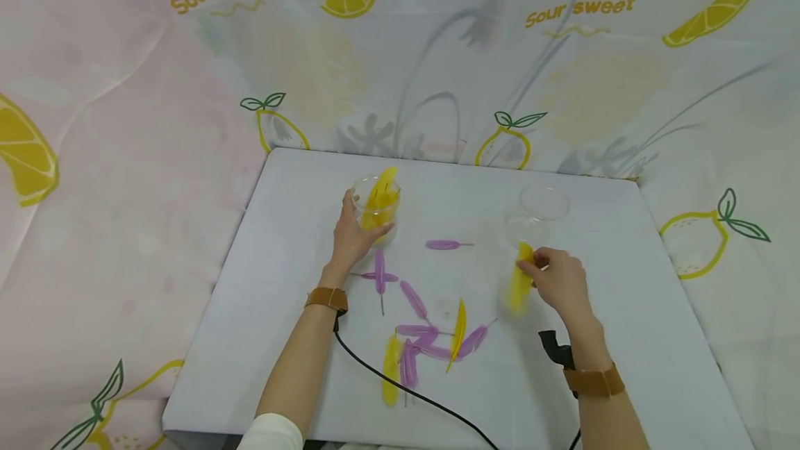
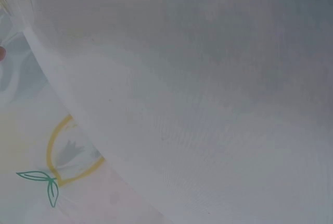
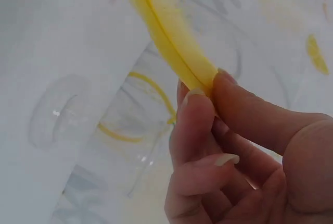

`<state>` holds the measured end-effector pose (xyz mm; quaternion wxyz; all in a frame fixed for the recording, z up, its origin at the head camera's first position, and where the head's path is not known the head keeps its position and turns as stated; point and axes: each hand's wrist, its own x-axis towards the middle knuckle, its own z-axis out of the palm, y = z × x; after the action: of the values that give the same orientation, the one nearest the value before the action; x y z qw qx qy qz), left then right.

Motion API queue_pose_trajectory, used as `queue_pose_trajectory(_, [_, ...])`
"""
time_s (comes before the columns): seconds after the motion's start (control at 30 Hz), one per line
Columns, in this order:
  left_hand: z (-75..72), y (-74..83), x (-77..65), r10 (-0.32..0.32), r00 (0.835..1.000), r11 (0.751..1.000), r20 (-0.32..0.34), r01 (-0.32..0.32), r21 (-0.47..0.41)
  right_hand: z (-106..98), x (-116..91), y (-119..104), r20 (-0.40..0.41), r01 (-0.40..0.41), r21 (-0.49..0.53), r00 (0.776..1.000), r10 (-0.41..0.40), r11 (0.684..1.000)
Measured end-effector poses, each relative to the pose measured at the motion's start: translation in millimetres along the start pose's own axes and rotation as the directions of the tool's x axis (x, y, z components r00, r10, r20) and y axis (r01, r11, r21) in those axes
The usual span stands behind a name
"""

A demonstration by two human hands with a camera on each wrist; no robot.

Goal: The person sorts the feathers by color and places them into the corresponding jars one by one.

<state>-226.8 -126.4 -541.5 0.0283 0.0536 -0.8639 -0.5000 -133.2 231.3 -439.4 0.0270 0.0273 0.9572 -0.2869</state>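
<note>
1. Near edge: a black cable (image 1: 415, 394) is seen across the white tabletop (image 1: 237, 373). A yellow feather (image 1: 390, 372), another slender yellow feather (image 1: 459, 332) and a cluster of purple feathers (image 1: 408, 364), partly overlapped, are found beyond and beside it.
2. Right hand (image 1: 562, 283): a yellow feather, the held feather (image 1: 520, 287), is pinched narrowly between thumb and finger. It is gripped toward its far end, the longer part being extended toward the near edge; that lower part is blurred in the head view.
3. Right wrist view: the pinch and the feather's darker midrib are shown clearly, unlike in the head view; the feather is cut off by the top edge.
4. Left hand (image 1: 353, 238): a clear cup (image 1: 356, 191) is clasped, with the thumb laid on its near right side. Yellow feathers (image 1: 379, 193) are contained in it, some projecting above the rim. Only a corner of the cup is caught in the left wrist view; the grasp is read from the head view.
5. Second clear cup (image 1: 539, 219): located just beyond the held feather; contact cannot be determined.
6. Farthest: a lemon-printed cloth (image 1: 412, 40) is hung behind the table.
</note>
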Motion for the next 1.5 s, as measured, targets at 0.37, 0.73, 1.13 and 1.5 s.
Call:
queue_pose_trajectory(0.37, [0.4, -0.2, 0.4, -0.02, 1.0, 1.0, 0.001, 0.02, 0.016, -6, 32, -72, -0.22, 0.25, 0.075, 0.948, -0.228, 0.965])
queue_pose_trajectory(0.73, [1.5, -1.6, -0.5, -0.03, 1.0, 1.0, 0.002, 0.03, 0.007, 13, 69, -124, -0.288, 0.361, 0.151, 0.906, -0.309, 0.92])
queue_pose_trajectory(1.13, [0.5, 1.1, -0.4, -0.041, 0.999, 0.999, -0.001, 0.041, 0.03, 47, 94, -162, -0.374, 0.397, 0.222, 0.878, -0.298, 0.891])
queue_pose_trajectory(1.5, [-0.3, 0.5, -1.4, -0.021, 1.0, 1.0, -0.004, 0.021, 0.018, 91, 105, -175, -0.143, 0.348, 0.103, 0.932, -0.332, 0.932])
